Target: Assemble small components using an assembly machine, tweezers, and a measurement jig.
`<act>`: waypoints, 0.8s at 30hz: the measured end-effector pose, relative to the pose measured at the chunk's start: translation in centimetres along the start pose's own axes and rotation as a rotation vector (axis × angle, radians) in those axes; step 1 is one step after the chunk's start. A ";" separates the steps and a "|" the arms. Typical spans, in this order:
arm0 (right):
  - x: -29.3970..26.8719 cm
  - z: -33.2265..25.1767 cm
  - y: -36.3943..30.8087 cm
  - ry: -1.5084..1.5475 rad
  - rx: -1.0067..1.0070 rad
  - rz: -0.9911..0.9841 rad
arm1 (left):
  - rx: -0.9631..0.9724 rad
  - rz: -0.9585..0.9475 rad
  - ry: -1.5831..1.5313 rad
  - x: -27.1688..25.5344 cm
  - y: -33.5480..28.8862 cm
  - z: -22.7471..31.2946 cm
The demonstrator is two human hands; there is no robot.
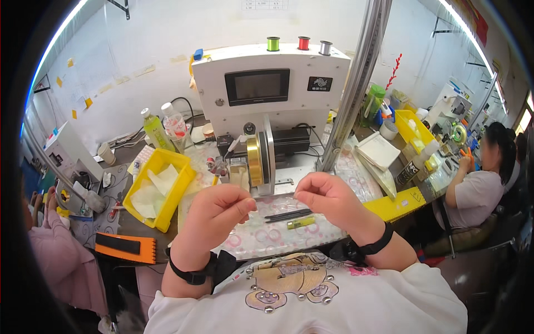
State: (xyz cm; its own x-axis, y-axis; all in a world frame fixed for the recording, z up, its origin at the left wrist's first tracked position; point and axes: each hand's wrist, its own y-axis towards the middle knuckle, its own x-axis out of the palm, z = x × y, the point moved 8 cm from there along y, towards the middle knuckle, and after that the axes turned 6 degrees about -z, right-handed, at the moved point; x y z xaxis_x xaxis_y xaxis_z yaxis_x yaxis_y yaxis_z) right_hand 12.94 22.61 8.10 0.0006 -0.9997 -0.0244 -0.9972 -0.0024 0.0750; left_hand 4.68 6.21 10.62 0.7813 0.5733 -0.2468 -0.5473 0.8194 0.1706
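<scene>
Both hands hover above the tabletop's (278, 236) near edge, just in front of the winding machine (270, 89). The left hand (214, 214) pinches thumb to forefinger in a narrow grip, and the right hand (328, 197) is curled tight the same way; whatever fine strand runs between them is too thin to make out, so I can't tell what either grip holds. The gold spool (255, 161) sits on the machine's spindle, close beyond the fingertips. Black tweezers (289, 215) and a yellow-green lighter (301, 223) lie right below the hands. Risk, as I judge it: a strand this fine could slip from the pinch or snag on the spool. A yellow bin (158, 189) stands towards the left edge.
</scene>
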 end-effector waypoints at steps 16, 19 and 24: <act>-9.5 7.0 6.1 -0.337 0.102 0.345 | -0.357 0.003 0.531 -4.0 2.3 -8.2; -7.8 8.1 8.6 -0.354 0.225 0.308 | -0.358 0.020 0.570 -4.0 2.7 -9.2; -5.1 9.8 11.3 -0.155 0.253 0.148 | -0.355 0.014 0.547 -3.3 3.7 -10.7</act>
State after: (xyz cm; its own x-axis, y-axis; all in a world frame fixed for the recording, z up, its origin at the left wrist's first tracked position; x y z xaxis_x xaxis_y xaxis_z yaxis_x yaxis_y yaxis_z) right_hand 0.88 27.87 -0.72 -0.1376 -0.9732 -0.1842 -0.9726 0.1680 -0.1608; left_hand -3.15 7.36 1.85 0.5593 0.4234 -0.7127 -0.6951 0.7079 -0.1250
